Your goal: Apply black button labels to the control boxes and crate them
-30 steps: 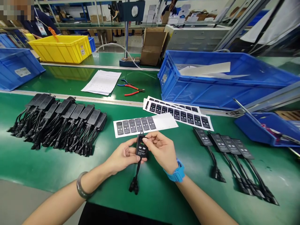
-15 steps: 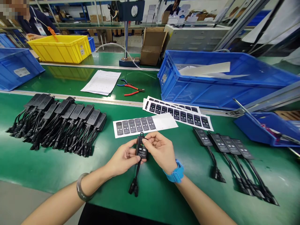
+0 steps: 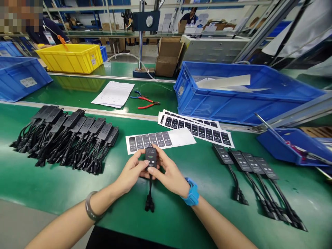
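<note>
Between both hands I hold a small black control box (image 3: 150, 154) with a printed label on its face and short plugged leads hanging down. My left hand (image 3: 135, 169) grips its left side, thumb on the label. My right hand (image 3: 167, 171) is closed round the right side, thumb at the lower edge. Just behind lies a sheet of black labels (image 3: 160, 139), its right part bare white. To the right lie several labelled control boxes (image 3: 243, 160) with their leads. A pile of control boxes (image 3: 70, 135), their faces without printed labels, lies at left.
More label sheets (image 3: 198, 128) lie in front of a large blue bin (image 3: 249, 100). Red and blue pliers (image 3: 145, 100) lie by white papers (image 3: 114, 94). A yellow crate (image 3: 70, 58) and a blue bin (image 3: 22, 77) stand back left. A smaller blue bin (image 3: 282, 147) sits at right.
The right hand has moved from the top of the label down to the box's lower right side. The left thumb has shifted up onto the label, and the box has moved slightly left and up.
</note>
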### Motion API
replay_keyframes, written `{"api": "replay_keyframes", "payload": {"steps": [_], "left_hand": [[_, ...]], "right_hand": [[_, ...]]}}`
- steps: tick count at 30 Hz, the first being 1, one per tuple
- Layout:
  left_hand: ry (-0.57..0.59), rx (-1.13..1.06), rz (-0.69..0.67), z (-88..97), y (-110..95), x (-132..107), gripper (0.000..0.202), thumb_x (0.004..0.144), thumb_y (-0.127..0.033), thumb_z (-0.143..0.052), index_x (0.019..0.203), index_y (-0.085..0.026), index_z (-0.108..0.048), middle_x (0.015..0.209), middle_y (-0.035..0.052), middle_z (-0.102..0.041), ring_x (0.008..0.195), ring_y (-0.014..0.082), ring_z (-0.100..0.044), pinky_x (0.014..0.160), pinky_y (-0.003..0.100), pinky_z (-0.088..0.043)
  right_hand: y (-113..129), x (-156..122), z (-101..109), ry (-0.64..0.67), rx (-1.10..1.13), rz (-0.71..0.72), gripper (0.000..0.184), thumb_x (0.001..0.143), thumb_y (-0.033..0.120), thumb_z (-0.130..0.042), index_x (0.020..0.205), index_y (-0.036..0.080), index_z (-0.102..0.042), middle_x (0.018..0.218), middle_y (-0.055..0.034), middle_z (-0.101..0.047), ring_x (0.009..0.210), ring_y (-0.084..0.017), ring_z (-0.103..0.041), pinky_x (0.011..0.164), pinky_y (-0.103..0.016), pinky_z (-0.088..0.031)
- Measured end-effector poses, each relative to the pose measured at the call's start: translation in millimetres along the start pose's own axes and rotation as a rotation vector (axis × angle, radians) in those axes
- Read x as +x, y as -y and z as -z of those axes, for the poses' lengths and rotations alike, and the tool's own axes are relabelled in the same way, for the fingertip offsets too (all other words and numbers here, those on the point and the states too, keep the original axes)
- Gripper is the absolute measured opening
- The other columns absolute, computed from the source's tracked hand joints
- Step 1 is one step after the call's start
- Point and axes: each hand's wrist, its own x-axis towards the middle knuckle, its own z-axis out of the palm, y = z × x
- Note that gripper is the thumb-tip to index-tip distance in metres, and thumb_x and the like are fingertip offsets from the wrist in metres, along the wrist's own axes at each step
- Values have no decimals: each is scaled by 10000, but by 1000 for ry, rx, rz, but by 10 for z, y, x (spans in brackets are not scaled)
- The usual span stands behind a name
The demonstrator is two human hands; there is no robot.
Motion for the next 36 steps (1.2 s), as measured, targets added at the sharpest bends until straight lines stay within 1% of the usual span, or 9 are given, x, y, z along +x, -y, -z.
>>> {"api": "replay_keyframes", "payload": {"steps": [3,9,15,18,20,23,26,29,36], "left_hand": [[-15,56,-7,-16,18,10,478,810,-453,-676,1148,-190,-465,791,31,-700,663,186,-700,650,311,-569],[-41,136,-10,-33,74,26,516,787,-482,-691,1134,-188,-449,732,5,-681,595,161,-678,639,302,-564],[41,56,0,22,113,-7,694,898,-542,-531,1466,-206,-320,1091,110,-692,959,227,-682,888,400,-532],[85,438,-152,75,75,-24,625,918,-496,-523,1462,-225,-376,1276,141,-624,1120,271,-620,1012,460,-456],[61,792,-316,112,50,-22,539,899,-445,-572,1391,-242,-486,1355,129,-575,1224,292,-547,1077,473,-397],[50,1182,-443,166,53,7,519,870,-410,-614,1349,-233,-527,1433,134,-502,1339,325,-431,1123,519,-339],[35,1380,-479,212,105,49,533,859,-386,-633,1346,-201,-517,1448,168,-474,1365,356,-395,1121,567,-328],[18,1446,-513,240,152,79,546,855,-377,-644,1349,-196,-499,1421,183,-494,1355,371,-407,1111,587,-333],[-13,1504,-486,203,82,90,572,834,-322,-682,1343,-162,-476,1337,198,-536,1274,377,-475,1080,569,-360]], "right_hand": [[-25,-21,-24,-33,26,-22,572,871,248,-521,1434,228,-424,1091,-73,-649,795,-167,-615,786,-334,-547],[-49,-29,-44,-75,-79,-10,555,851,194,-505,1405,213,-475,969,-52,-683,775,-178,-638,720,-309,-567],[80,2,44,-60,-541,213,755,825,213,-547,1517,188,-245,1331,-157,-516,1177,-286,-544,978,-428,-486],[58,19,309,-75,-925,47,701,763,144,-534,1444,137,-369,1176,-179,-571,994,-298,-607,862,-425,-521],[-3,35,559,-184,-1226,-134,625,715,100,-552,1337,86,-493,1069,-220,-595,892,-330,-609,762,-448,-512],[-113,132,891,-364,-1438,-218,517,739,68,-527,1253,79,-572,1161,-286,-566,928,-385,-588,731,-490,-478],[-194,368,1023,-297,-1198,-60,443,806,79,-471,1226,105,-612,1201,-230,-568,984,-338,-589,832,-467,-472],[-267,670,975,-209,-954,62,331,856,147,-484,1123,129,-679,1057,-150,-619,955,-263,-608,901,-393,-473],[-424,917,938,-341,-708,182,182,836,296,-569,745,182,-678,805,-65,-632,763,-208,-602,698,-327,-510]]}}
